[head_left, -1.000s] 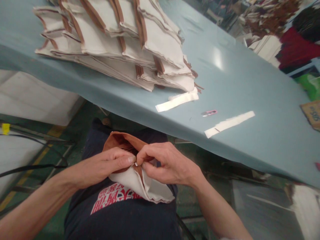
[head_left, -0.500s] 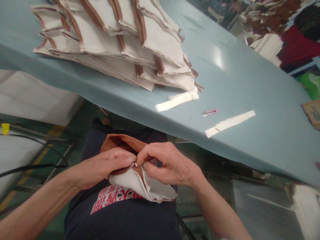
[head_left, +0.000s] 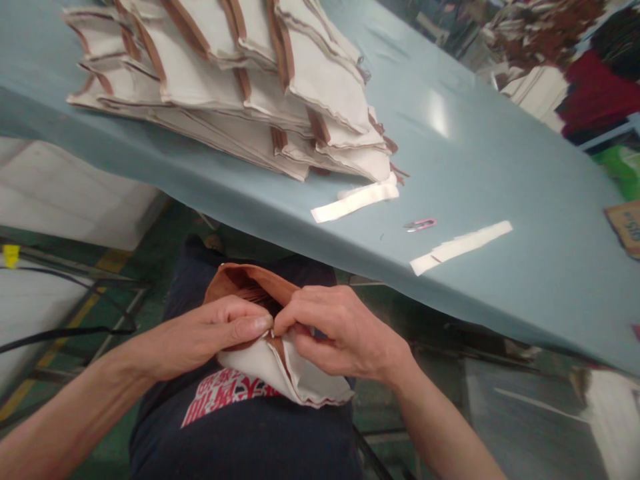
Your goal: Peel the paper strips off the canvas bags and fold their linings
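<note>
On my lap rests a sewn fabric piece (head_left: 315, 383), white on the outer side with brown cloth along its open top edge. Both hands pinch it at a seam near the middle. My left hand (head_left: 227, 333) grips the left side of the seam between thumb and forefinger. Close beside it, my right hand (head_left: 335, 327) holds the right side with bent fingers. The fingertips almost touch, and whatever small detail lies between them is hidden. Beneath the piece shows a dark apron (head_left: 240, 433) with red and white lettering.
A blue-covered table (head_left: 480, 180) crosses in front of me. It carries stacked white and brown sewn pieces (head_left: 325, 80), pink-handled thread snips (head_left: 421, 225) and white strips (head_left: 463, 247). Dark red fabric (head_left: 600, 93) lies at the far right.
Both hands stay pinched on the fabric piece at nearly the same spot. The right fingers have shifted slightly, and the brown edge sits a touch higher.
</note>
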Available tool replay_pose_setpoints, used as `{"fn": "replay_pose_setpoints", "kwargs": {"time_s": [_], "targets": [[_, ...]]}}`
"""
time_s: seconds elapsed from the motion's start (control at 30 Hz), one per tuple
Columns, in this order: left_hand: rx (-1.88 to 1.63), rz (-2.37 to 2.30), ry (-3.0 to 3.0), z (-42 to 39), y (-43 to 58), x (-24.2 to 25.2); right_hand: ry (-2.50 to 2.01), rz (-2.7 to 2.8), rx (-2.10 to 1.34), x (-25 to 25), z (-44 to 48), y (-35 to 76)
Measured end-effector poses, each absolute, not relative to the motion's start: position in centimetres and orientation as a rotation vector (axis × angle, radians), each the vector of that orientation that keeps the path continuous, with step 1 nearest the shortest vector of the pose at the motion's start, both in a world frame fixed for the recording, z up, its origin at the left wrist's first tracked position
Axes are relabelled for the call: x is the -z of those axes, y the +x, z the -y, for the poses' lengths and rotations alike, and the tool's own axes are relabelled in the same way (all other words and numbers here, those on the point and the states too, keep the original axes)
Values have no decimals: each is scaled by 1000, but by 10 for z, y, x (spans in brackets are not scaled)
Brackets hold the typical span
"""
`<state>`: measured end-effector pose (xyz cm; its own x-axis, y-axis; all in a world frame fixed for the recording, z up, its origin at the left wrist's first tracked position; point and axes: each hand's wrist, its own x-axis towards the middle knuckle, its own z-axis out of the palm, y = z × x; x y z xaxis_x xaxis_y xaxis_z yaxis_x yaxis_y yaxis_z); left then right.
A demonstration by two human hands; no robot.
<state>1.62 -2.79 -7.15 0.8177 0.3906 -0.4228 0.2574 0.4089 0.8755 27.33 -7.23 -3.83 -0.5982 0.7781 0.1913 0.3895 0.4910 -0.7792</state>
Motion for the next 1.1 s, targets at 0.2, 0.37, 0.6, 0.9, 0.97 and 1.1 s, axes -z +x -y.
{"fn": "replay_pose_setpoints", "kwargs": {"time_s": [0.2,0.37,0.6,0.9,0.97,1.1], "targets": [[-82,-622,1010,26,17,76,-987,2366,-686,42,75,274],[-65,-681,1000,25,14,77,-1028,2506,-409,47,77,269],[-51,-760,997,25,17,79,-1000,2558,-308,54,79,265],[-51,-708,1036,26,12,82,-1150,2047,-1100,59,76,264],[-69,-687,1064,25,13,78,-1192,1988,-1209,58,75,263],[-90,-674,1136,23,20,65,-1185,1942,-1286,55,72,264]]}}
